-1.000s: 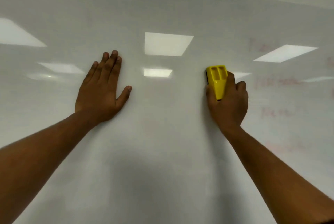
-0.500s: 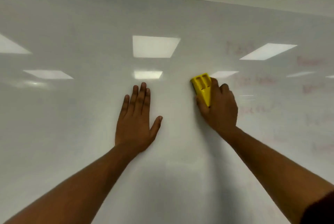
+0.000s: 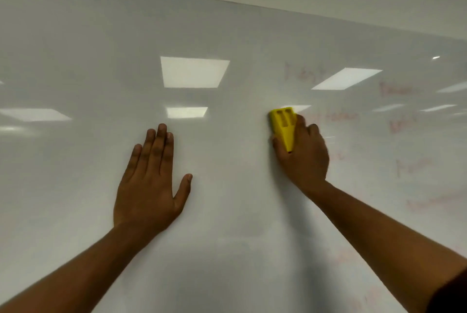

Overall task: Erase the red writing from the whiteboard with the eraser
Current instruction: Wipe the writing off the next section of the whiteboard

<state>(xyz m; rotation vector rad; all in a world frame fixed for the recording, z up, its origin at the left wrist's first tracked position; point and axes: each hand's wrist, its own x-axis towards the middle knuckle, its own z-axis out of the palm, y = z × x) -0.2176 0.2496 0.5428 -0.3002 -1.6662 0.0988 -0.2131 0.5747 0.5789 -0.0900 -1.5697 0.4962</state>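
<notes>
The red writing (image 3: 399,125) covers the right part of the whiteboard (image 3: 227,34) in faint, smeared, blurred words stacked in rough rows; none of them can be read with any certainty. A pale word sits near the top, right of centre, and others run down toward the right edge, where the lowest ones fade into pink smudges. No brand or label shows on anything.

The right hand (image 3: 304,158) presses the yellow eraser (image 3: 284,124) flat against the board, just left of the nearest red words. Its fingers are clenched around the lower part of the eraser, hiding that end; the upper end, with two rectangular recesses, sticks out above the hand. The wiping face is against the board and cannot be seen.

The left hand (image 3: 149,186) lies flat on the blank left-centre of the board, fingers released, extended and close together, thumb spread aside, holding nothing.

Bright rectangular ceiling light reflections (image 3: 194,72) glare across the glossy surface and wash out parts of the writing. Both forearms are cut off by the bottom edge.
</notes>
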